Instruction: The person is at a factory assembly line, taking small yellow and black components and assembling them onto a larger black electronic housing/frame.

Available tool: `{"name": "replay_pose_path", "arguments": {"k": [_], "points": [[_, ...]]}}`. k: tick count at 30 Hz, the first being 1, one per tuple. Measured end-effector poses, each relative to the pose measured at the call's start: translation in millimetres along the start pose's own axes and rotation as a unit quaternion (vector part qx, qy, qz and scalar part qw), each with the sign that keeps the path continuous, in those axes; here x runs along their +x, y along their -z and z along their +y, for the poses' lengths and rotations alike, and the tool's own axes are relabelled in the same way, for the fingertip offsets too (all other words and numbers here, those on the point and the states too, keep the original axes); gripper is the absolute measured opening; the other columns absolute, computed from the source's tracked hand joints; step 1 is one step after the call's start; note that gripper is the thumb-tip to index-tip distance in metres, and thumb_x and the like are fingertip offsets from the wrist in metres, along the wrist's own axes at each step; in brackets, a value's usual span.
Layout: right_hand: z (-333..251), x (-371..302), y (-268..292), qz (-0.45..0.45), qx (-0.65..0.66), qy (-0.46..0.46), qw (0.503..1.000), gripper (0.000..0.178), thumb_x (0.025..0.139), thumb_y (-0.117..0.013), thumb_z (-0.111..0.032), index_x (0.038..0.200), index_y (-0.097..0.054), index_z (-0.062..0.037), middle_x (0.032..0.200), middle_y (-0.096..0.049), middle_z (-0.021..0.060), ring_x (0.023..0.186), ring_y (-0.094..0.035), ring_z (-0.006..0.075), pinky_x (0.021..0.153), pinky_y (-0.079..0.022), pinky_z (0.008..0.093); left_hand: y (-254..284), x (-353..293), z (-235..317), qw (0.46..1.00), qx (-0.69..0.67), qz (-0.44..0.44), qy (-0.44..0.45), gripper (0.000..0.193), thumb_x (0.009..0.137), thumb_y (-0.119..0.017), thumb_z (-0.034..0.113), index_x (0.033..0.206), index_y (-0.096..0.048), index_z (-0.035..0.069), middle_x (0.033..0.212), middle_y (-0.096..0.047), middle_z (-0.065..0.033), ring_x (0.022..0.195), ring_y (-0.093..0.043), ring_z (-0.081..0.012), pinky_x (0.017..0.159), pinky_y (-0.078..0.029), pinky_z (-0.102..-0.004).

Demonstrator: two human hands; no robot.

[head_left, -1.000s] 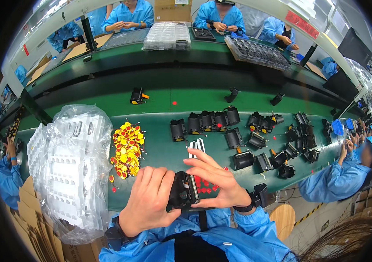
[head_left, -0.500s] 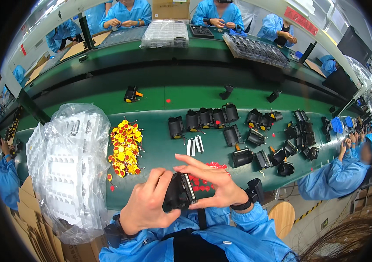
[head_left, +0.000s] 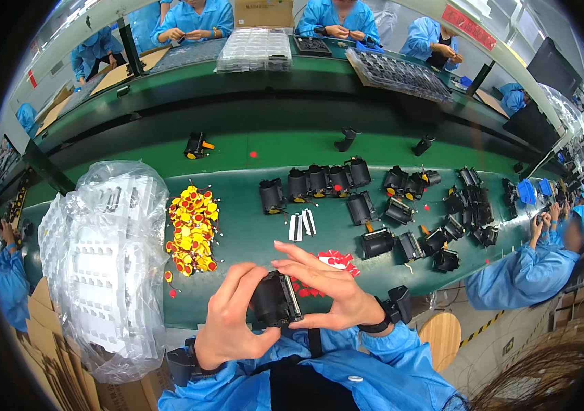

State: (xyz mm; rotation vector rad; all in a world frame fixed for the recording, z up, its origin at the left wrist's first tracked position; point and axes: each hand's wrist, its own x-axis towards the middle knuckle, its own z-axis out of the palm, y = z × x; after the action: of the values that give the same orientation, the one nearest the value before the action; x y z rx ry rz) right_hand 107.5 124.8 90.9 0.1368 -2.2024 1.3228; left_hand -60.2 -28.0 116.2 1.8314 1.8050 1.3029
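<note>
Between my two hands, just in front of my body, is a black plastic housing with a pale metallic strip along its right side. My left hand grips its left side, fingers over the top and thumb below. My right hand closes on the right side, thumb at the lower corner and fingers stretched across the upper edge. Partly behind my right hand lie red stickers on the green table. Beyond the hands rest several white strips. A heap of yellow and red round parts with wires is to the left.
White trays in clear plastic stand at the left. More black housings cover the table's right half. Across the back runs a green conveyor belt carrying a few black parts. A co-worker sits at the right; others work opposite.
The black parts on the conveyor belt have slid a little to the left relative to the table. My hands keep their hold on the housing, with only slight shifts of the fingers.
</note>
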Motion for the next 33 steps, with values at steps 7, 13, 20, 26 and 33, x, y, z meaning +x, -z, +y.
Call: {"name": "replay_pose_path", "arguments": {"k": [7, 13, 20, 26, 33], "points": [[-8.1, -2.2, -1.4, 0.003, 0.004, -0.067, 0.998, 0.083, 0.076, -0.086, -0.019, 0.143, -0.044, 0.0079, 0.146, -0.047, 0.0276, 0.139, -0.044, 0.0404, 0.111, -0.040, 0.0442, -5.4, -3.6, -2.3, 0.997, -0.045, 0.031, 0.054, 0.069, 0.058, -0.075, 0.008, 0.123, -0.057, -0.006, 0.119, -0.056, -0.0230, 0.095, -0.066, -0.0320, 0.067, -0.058, -0.0330], [-7.3, -5.9, -7.3, 0.005, -0.066, -0.049, 0.997, 0.083, 0.076, -0.086, -0.019, 0.142, -0.044, 0.0087, 0.145, -0.047, 0.0302, 0.134, -0.050, 0.0413, 0.109, -0.042, 0.0427, -5.6, -4.4, -2.2, 0.984, -0.147, 0.022, 0.098, 0.068, 0.063, -0.071, -0.003, 0.128, -0.053, -0.007, 0.117, -0.058, -0.0167, 0.100, -0.065, -0.0212, 0.075, -0.060, -0.0313], [-9.4, -14.1, -15.0, 0.034, 0.130, -0.197, 0.971, 0.083, 0.077, -0.086, -0.018, 0.143, -0.042, 0.0089, 0.141, -0.051, 0.0289, 0.131, -0.053, 0.0391, 0.108, -0.044, 0.0429, -9.0, -7.2, -3.5, 0.895, -0.401, 0.013, 0.196, 0.069, 0.066, -0.068, -0.012, 0.132, -0.050, -0.008, 0.112, -0.063, -0.0157, 0.100, -0.068, -0.0194, 0.076, -0.061, -0.0311], [-11.0, -8.2, -12.2, -0.001, -0.104, -0.090, 0.991, 0.083, 0.076, -0.084, -0.013, 0.141, -0.039, 0.0143, 0.140, -0.048, 0.0325, 0.137, -0.045, 0.0419, 0.109, -0.042, 0.0469, -11.6, -7.5, -5.0, 0.904, -0.376, 0.011, 0.201, 0.070, 0.066, -0.069, -0.012, 0.133, -0.050, -0.008, 0.111, -0.064, -0.0164, 0.100, -0.069, -0.0209, 0.077, -0.061, -0.0319], [-29.1, -0.5, -35.6, -0.087, -0.372, -0.080, 0.921, 0.079, 0.074, -0.068, -0.004, 0.136, -0.030, 0.0280, 0.140, -0.038, 0.0426, 0.143, -0.027, 0.0558, 0.111, -0.029, 0.0648, -23.0, -9.5, 1.7, 0.955, -0.252, 0.050, 0.148, 0.068, 0.066, -0.069, -0.010, 0.131, -0.050, -0.008, 0.112, -0.062, -0.0160, 0.098, -0.068, -0.0200, 0.079, -0.060, -0.0316]]}}
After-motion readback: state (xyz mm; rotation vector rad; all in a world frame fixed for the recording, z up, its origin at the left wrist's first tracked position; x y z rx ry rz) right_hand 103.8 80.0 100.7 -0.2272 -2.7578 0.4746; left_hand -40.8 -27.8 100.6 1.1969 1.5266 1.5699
